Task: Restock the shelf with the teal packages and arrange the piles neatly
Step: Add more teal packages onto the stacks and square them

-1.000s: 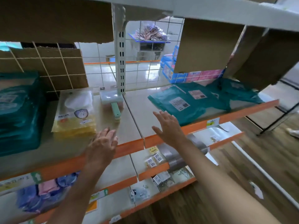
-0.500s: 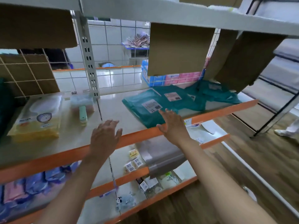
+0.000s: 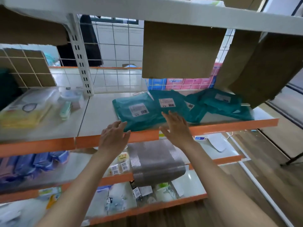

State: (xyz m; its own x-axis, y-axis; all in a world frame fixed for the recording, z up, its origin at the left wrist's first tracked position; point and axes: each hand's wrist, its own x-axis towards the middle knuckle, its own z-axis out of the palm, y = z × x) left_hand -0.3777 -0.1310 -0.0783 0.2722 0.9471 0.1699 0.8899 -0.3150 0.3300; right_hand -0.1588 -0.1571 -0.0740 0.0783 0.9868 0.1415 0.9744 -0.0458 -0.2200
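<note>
Both forearms reach up from the bottom of the view.

Left hand (image 3: 113, 136): fingers spread, nearly straight, grip apart, nothing in it. Fingertips at the near left corner of the front package (image 3: 137, 112); contact not clear.

Right hand (image 3: 176, 126): palm down, fingers straight and fanned, grip apart, empty. Fingertips over the near right part of the same package; touching or just above, cannot tell.

Lower level, under the hands: a grey mesh-patterned roll (image 3: 155, 161) overhanging its edge. Just left of it are small white barcode tags (image 3: 118, 168) and a yellow tag (image 3: 122, 158), print too blurred to read. Blue packs (image 3: 36, 163) further left.

Shelf (image 3: 229, 124), orange front lip, right bay: the teal packages lie flat, loosely overlapped, not squared up. The front package sits at the lip. A second package (image 3: 168, 102) overlaps it from behind. A crumpled heap (image 3: 224, 104) of more lies to the right. Each shows a white label with a barcode or QR square; the text is too small to read.

Left bay: a yellow pack (image 3: 23, 115) with a round emblem, blurred. A green-handled item (image 3: 65, 109) beside it.

Far: a white slotted post (image 3: 82, 63) and a wire grid (image 3: 114, 46) at the back. Cardboard flaps (image 3: 182, 51) hang from the level above. Pink boxes (image 3: 188, 83) show behind the grid.
</note>
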